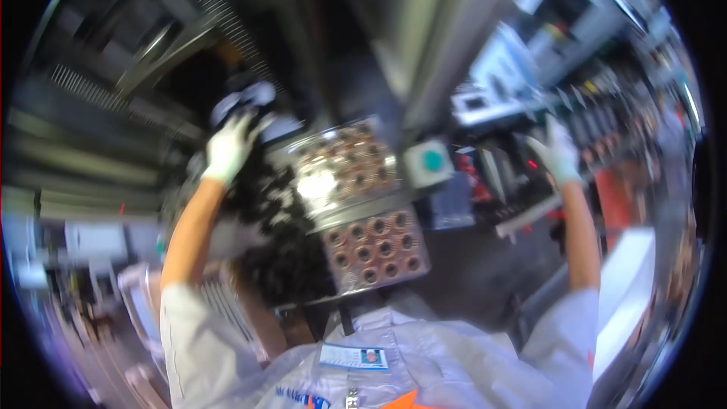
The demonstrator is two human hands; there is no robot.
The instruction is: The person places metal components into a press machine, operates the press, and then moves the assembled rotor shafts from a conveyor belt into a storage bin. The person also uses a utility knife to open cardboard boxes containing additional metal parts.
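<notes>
Tall grey metal panels [447, 38] are filling the upper part, and they are blurring so much that I cannot make out their edges. The person's white jacket [454, 356] is spreading along the bottom, its cloth wrinkling softly, while the lower edge is cutting it off. A black heap [284, 265] is lying left of centre, rough and lumpy; its single pieces are melting together. Beside it, two clear shiny trays are sitting one beyond the other: the nearer tray [376, 250] is showing rows of round copper-coloured pieces with dark centres, and the farther tray [348, 163] is hiding some of its pieces under bright glare. At the right, a row of dark parts [606, 125] is standing in a blur, with some reddish-brown tips showing.

The left hand [229, 150], in a white glove, is reaching to a black-and-white thing [260, 94] left of the farther tray. This thing is looking smooth and rounded, but its shape is partly hiding behind the fingers, and I cannot tell if they are gripping it. The right hand [559, 153], also gloved, is hovering near the dark row, its thumb standing apart from the spread fingers. Between the hands, a pale square piece is carrying a green disc [432, 161].
</notes>
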